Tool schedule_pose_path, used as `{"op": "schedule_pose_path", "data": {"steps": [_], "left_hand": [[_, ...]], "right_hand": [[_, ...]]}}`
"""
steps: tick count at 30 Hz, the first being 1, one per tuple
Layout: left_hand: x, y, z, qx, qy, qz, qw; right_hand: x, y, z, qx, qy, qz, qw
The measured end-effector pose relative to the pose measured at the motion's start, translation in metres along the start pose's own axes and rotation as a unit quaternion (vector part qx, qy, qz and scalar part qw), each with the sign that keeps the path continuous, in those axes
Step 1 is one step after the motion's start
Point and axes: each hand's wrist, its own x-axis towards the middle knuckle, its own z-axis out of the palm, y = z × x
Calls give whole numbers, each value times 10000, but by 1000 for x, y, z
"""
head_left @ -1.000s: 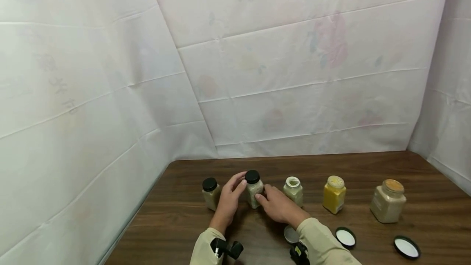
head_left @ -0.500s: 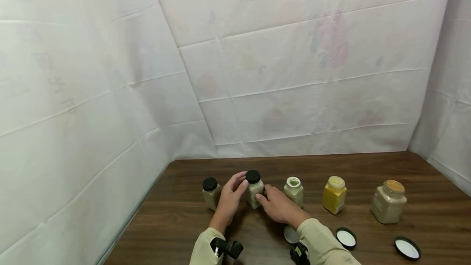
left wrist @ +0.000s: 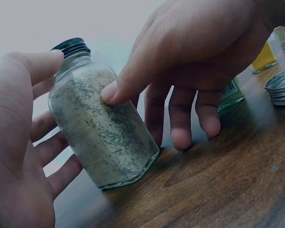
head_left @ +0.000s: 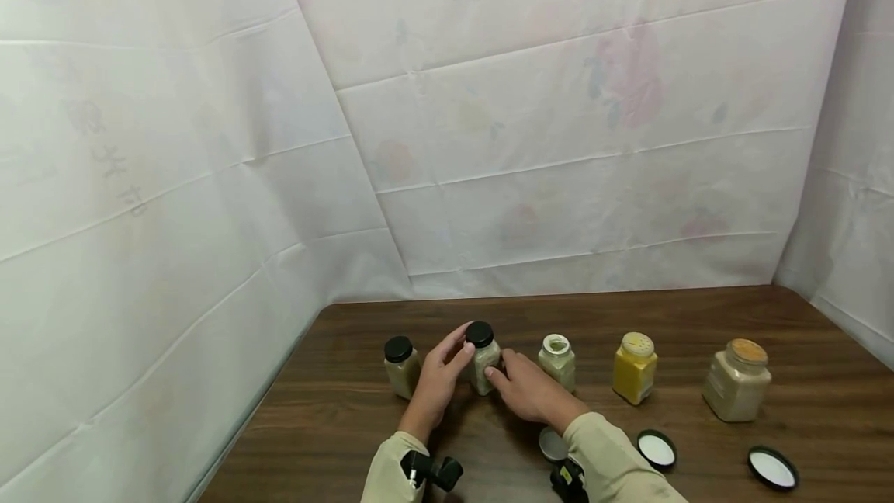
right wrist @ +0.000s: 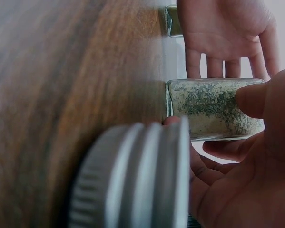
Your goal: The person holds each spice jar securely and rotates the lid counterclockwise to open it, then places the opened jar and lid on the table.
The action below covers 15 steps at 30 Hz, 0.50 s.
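Herb jar (head_left: 483, 369): clear glass with pale, green-flecked grains; is standing roughly upright between the two hands, its base appearing to meet the brown tabletop (head_left: 314, 425).
Black cap (head_left: 479, 334): is sitting on the neck of the herb jar.
Left hand (head_left: 434, 385): is pinching the black cap, the thumb resting on the near side and the forefinger reaching round behind; the lower fingers are spreading behind the glass, and whether they are touching it cannot be told.
Right hand (head_left: 527, 390): is grasping the herb jar by its body, the thumb pressing on the near face and a finger curving behind; other fingertips are hanging beside the jar, close to the wood.
Olive jar (head_left: 401, 373): is standing just left of the left hand, wearing a dark cap.
Pale green jar (head_left: 556, 369): is standing uncapped behind the right hand, showing a white rim.
Yellow jar (head_left: 634, 372): is standing next along, showing a perforated top.
Wide jar (head_left: 736, 392): is standing farthest right, showing an orange-tan top.
Grey lid (head_left: 553, 445): is lying beside the right cuff.
Near lid (head_left: 656, 450): is lying white side up, in front of the yellow jar.
Far lid (head_left: 772, 468): is lying likewise, in front of the wide jar.
Backdrop (head_left: 559, 115): white, faintly patterned sheeting is hanging behind the tabletop.
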Motion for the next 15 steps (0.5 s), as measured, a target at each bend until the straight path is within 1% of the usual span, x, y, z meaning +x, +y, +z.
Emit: {"op": "schedule_pose_path", "data": {"steps": [4, 9, 15], "left_hand": [[-1, 0, 0, 51, -60, 109, 9999], [0, -2, 1, 135, -160, 131, 9997], [0, -2, 1, 57, -134, 55, 9999]], "right_hand": [[0, 0, 0, 15, -16, -37, 10000], [1, 1, 0, 1, -3, -63, 10000], [1, 1, 0, 9, -6, -42, 10000]]}}
